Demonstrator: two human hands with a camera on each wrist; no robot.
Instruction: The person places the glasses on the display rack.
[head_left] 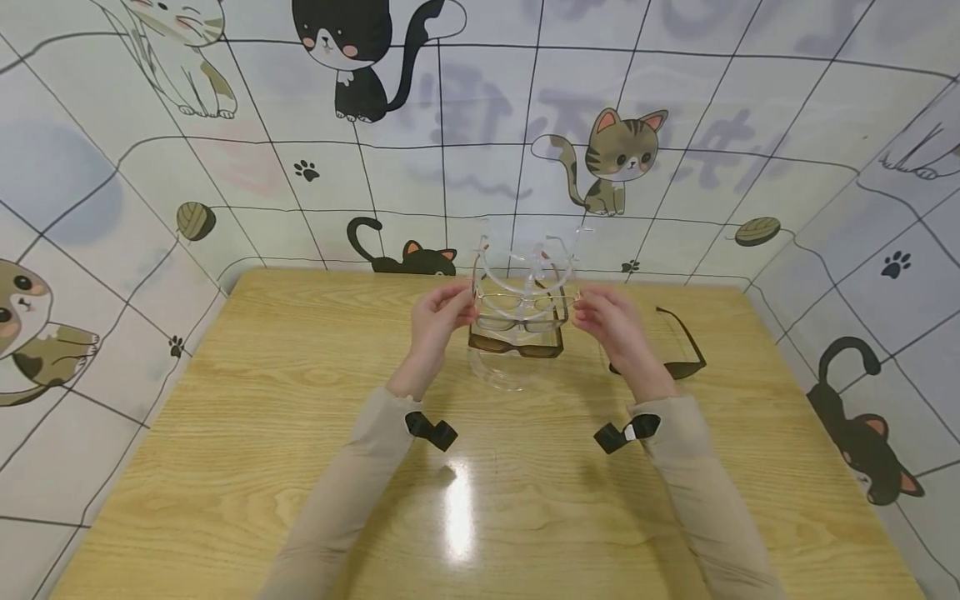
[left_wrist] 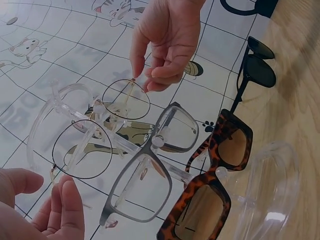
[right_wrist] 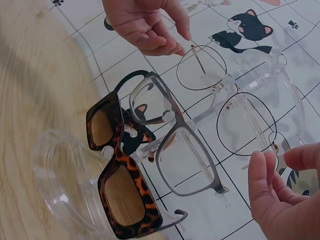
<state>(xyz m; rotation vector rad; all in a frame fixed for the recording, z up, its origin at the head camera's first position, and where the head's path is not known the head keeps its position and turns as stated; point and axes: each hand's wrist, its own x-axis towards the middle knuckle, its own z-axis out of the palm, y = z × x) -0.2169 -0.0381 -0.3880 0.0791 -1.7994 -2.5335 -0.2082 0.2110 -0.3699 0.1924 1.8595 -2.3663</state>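
Note:
A clear display stand (head_left: 506,383) holds three pairs of glasses, one above another. The thin round wire-rimmed glasses (left_wrist: 82,176) are uppermost, grey rectangular glasses (left_wrist: 167,192) come below them, and tortoiseshell sunglasses (left_wrist: 235,145) with brown lenses are lowest. My left hand (head_left: 441,321) is at the left hinge of the round glasses, thumb and fingertips a little apart around it. On the opposite side my right hand (head_left: 615,329) has its thumb and fingers spread slightly at the other hinge. Both hands' fingers are loosely bent, with a gap visible between thumb and fingertips in the wrist views.
Dark sunglasses (head_left: 684,368) lie on the wooden table (head_left: 300,367) to the right of the stand, partly behind my right wrist. A white backdrop (head_left: 480,183) with a grid and cartoon cats rises behind the table and along both sides.

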